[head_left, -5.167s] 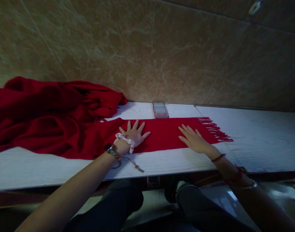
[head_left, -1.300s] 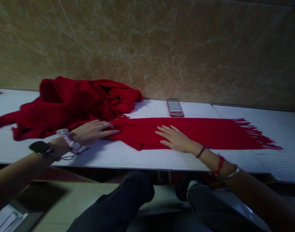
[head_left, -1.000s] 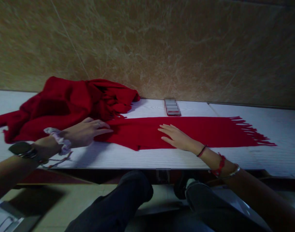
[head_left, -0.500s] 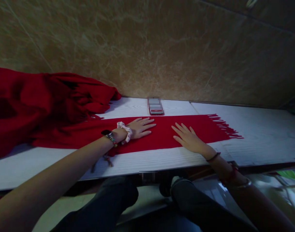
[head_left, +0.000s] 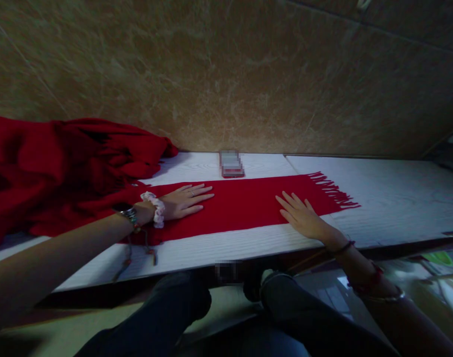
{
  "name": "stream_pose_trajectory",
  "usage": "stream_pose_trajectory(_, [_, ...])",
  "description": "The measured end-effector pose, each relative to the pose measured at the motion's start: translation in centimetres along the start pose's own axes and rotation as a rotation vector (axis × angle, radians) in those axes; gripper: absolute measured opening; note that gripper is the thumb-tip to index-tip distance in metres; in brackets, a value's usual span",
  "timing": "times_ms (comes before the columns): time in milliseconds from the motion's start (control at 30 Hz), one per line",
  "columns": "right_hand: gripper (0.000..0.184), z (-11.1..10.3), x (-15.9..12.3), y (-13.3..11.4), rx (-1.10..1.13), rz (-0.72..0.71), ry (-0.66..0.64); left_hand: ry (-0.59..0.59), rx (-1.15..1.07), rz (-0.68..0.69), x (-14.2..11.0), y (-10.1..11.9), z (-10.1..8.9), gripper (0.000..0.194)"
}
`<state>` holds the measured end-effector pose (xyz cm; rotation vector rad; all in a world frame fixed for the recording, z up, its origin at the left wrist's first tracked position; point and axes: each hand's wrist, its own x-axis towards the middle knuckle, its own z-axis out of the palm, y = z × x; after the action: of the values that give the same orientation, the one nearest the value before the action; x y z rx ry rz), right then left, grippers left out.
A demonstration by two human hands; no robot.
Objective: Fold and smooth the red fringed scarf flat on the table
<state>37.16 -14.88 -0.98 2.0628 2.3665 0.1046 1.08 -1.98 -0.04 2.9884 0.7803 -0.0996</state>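
Observation:
A long red scarf (head_left: 245, 204) lies flat across a white table (head_left: 390, 203), its fringe (head_left: 332, 188) pointing right. My left hand (head_left: 185, 201) rests palm down on the scarf's left stretch, fingers straight and together. My right hand (head_left: 304, 216) lies flat on the scarf near the fringed end, fingers spread. Neither hand grips the cloth. A pink scrunchie and a beaded bracelet ring my left wrist; red cords ring my right.
A heap of crumpled red cloth (head_left: 59, 168) fills the table's left side and joins the flat scarf. A phone (head_left: 231, 163) lies by the brown stone wall behind the scarf. My dark-trousered knees show under the table's front edge.
Both hands have slid along the scarf, the left a little leftwards and the right towards the fringe. The view has turned slightly, so the cloth heap sits lower at the left.

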Motion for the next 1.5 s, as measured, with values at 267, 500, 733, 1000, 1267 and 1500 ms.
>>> stream_pose_trajectory(267, [0.043,-3.2,0.3,-3.3,0.016,-0.22,0.156,0.071,0.071,-0.009,5.9,2.6,-4.6,0.039])
stream_pose_trajectory(500, [0.035,-4.3,-0.3,-4.7,-0.053,-0.335,0.03,0.044,0.199,-0.002,14.5,6.1,-5.5,0.028])
stream_pose_trajectory(733, [0.036,-4.2,-0.4,-4.5,-0.175,-0.385,0.055,0.044,0.164,-0.069,18.0,6.5,-4.6,0.036])
stream_pose_trajectory(1000, [0.021,-3.2,-0.3,-4.6,-0.271,-0.408,0.226,0.056,-0.077,-0.2,19.3,5.8,-4.2,0.027])
stream_pose_trajectory(1267, [0.017,-2.2,-1.5,-4.0,-0.302,-0.441,0.386,0.112,-0.232,-0.215,18.1,4.5,-4.8,0.023])
stream_pose_trajectory(1500, [0.02,-2.1,-2.0,-3.3,-0.292,-0.454,0.488,0.191,-0.35,-0.246,18.2,3.6,-5.6,0.025])
